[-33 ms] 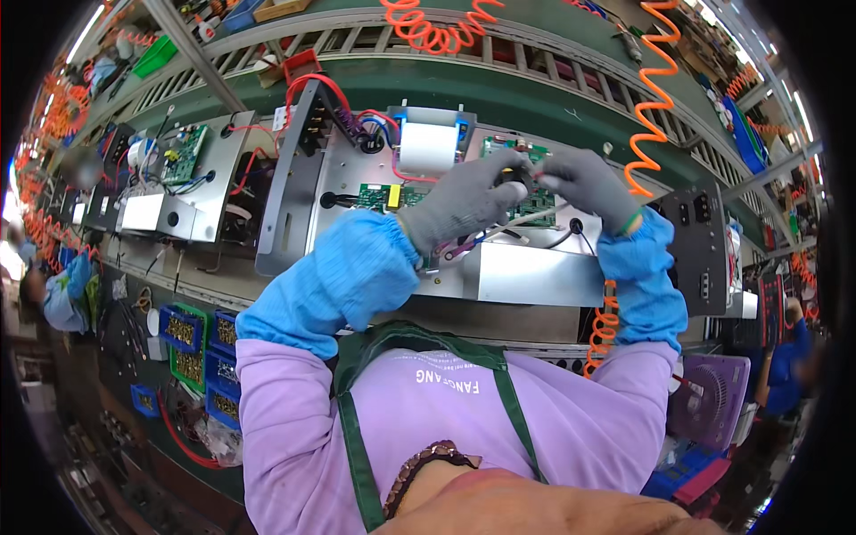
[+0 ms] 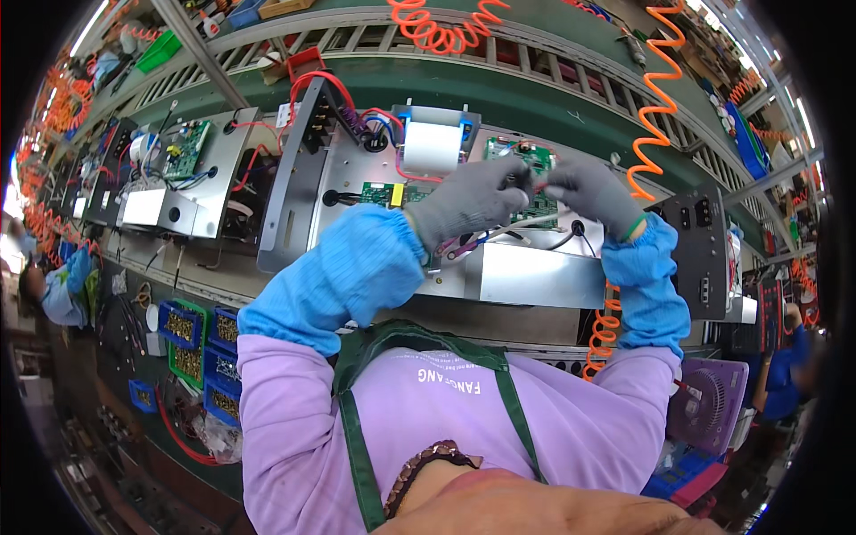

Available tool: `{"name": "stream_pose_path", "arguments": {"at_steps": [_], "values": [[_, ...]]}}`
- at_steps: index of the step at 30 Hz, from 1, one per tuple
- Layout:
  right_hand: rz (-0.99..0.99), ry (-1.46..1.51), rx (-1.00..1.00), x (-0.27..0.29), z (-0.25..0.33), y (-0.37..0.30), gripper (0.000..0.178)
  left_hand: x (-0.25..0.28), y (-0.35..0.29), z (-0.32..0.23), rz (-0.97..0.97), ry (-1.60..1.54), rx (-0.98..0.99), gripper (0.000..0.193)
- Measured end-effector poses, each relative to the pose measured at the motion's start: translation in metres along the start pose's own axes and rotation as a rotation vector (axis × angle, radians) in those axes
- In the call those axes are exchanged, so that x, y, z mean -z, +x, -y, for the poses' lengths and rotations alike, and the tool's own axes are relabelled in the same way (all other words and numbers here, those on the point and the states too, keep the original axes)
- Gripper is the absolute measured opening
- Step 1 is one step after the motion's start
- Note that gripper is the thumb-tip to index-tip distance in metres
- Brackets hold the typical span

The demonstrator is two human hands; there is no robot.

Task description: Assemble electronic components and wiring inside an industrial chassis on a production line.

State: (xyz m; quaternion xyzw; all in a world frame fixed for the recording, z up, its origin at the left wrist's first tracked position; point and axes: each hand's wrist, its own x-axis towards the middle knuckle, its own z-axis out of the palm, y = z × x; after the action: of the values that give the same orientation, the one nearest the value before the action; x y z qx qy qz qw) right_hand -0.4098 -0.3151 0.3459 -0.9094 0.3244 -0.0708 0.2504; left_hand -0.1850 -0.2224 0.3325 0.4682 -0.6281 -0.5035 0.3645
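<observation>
My left hand [image 2: 470,201], in a grey glove, is closed over the green circuit board [image 2: 538,207] on the right of the open metal chassis [image 2: 352,160]. A small dark piece shows at its fingertips, too small to name. My right hand [image 2: 599,189], gloved alike, faces it from the right with fingers pinched; what they hold is hidden. A bit of red shows between the two hands. Below them a pale cable [image 2: 522,224] and purple-sleeved ring terminals [image 2: 459,250] lie loose across the chassis. The fingers cover part of the board.
A white-wrapped block [image 2: 432,147] and a second green board [image 2: 383,193] are mounted in the chassis. Another chassis [image 2: 201,214] stands left, a dark panel [image 2: 700,254] right. An orange coiled hose [image 2: 655,116] hangs beside my right hand. Blue screw bins [image 2: 181,327] sit lower left.
Both hands stay over the same board. My left fingers have turned slightly, and the dark piece at their tips shows more. The whole view has shifted a little.
</observation>
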Motion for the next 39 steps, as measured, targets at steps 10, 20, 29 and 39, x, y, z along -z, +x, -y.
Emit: {"name": "stream_pose_path", "arguments": {"at_steps": [10,20,29,39], "values": [[0.514,-0.355,-0.306,-0.021,0.009,-0.027,0.028,0.004,-0.045,-0.041,0.011,1.071,-0.185,0.028],[-0.253,-0.235,0.04,0.036,0.099,0.029,0.023,0.129,-0.183,0.003,-0.61,1.095,-0.208,0.037],[-0.046,-0.544,0.634,-0.059,0.266,0.147,0.06,0.149,-0.254,0.068,-0.832,0.492,-0.286,0.05],[0.078,-0.693,0.499,-0.09,0.285,0.187,0.039,0.187,-0.358,0.145,-0.847,0.079,0.246,0.03]]}}
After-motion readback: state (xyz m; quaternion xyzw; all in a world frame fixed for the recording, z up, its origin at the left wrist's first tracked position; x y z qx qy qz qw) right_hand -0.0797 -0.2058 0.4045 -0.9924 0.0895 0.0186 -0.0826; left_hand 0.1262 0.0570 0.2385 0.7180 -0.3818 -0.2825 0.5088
